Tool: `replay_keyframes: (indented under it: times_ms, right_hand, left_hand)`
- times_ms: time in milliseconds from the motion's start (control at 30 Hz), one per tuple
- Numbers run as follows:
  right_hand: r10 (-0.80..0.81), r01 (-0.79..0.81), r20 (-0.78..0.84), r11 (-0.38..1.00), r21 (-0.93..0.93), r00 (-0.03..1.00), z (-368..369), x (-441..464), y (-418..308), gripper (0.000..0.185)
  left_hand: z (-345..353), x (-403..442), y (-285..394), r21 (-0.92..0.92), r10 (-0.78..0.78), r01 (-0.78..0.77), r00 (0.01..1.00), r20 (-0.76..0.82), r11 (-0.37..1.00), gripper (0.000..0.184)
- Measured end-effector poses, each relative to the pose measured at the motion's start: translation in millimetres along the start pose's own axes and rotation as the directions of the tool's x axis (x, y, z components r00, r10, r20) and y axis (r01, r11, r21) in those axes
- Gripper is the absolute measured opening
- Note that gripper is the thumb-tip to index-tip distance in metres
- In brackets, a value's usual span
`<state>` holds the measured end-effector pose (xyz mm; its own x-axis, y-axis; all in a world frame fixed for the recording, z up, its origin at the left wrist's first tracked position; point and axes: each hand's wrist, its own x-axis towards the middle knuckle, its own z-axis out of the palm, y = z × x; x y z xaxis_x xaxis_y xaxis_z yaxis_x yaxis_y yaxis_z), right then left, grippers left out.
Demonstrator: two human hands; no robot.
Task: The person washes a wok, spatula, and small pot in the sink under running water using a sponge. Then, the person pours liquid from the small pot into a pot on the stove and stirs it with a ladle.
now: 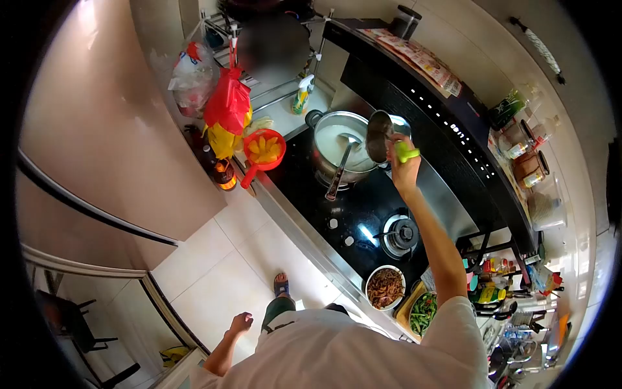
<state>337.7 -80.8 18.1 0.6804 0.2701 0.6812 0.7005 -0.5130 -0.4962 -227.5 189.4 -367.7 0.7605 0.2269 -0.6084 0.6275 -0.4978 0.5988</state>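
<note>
My right hand [403, 167] is closed on the bright green handle of a dark, round, hollow-looking piece [378, 137]; whether it is a small pan or a lid I cannot tell. It is tilted on edge at the right rim of a steel pot [322, 150]. The pot stands on the stove with whitish liquid inside. A metal ladle [340, 172] leans in it, bowl at the liquid and handle over the near rim. My left hand [241, 323] hangs low over the floor beside my body, fingers curled, with nothing visible in it.
A red strainer [250, 174] with yellow pieces sits left of the stove [304, 188], near a dark bottle [225, 175] and a spray bottle [302, 97]. To the right are a gas burner [400, 236], a bowl of brown shreds [385, 288] and green vegetables [423, 313]. The range hood [440, 110] overhangs.
</note>
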Motion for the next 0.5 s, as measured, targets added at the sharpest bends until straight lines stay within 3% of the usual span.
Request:
replay_keyframes:
  times_ms: [100,200,333,400,500]
  right_hand:
    - [-0.199,0.210,0.114,0.973,-0.094,0.973,12,3,0,0.021]
    - [-0.382,0.433,0.268,0.886,-0.166,0.884,9,7,-20,0.028]
    - [-0.472,0.653,0.546,0.732,-0.194,0.692,-7,2,-24,0.029]
    - [-0.503,0.715,0.586,0.671,-0.199,0.635,-11,-4,-25,0.029]
    - [-0.521,0.728,0.592,0.663,-0.172,0.615,-19,-13,-18,0.028]
  left_hand:
    - [-6,12,9,-0.024,0.046,-0.045,0.998,0.031,0.999,0.029]
    - [1,20,6,-0.023,0.032,-0.031,0.997,0.067,0.999,0.029]
    - [1,27,0,-0.009,-0.023,0.025,0.985,0.174,1.000,0.031]
    - [4,32,-8,-0.054,-0.027,0.039,0.977,0.213,0.998,0.031]
    - [7,34,-16,0.079,-0.040,0.026,0.983,0.180,0.997,0.032]
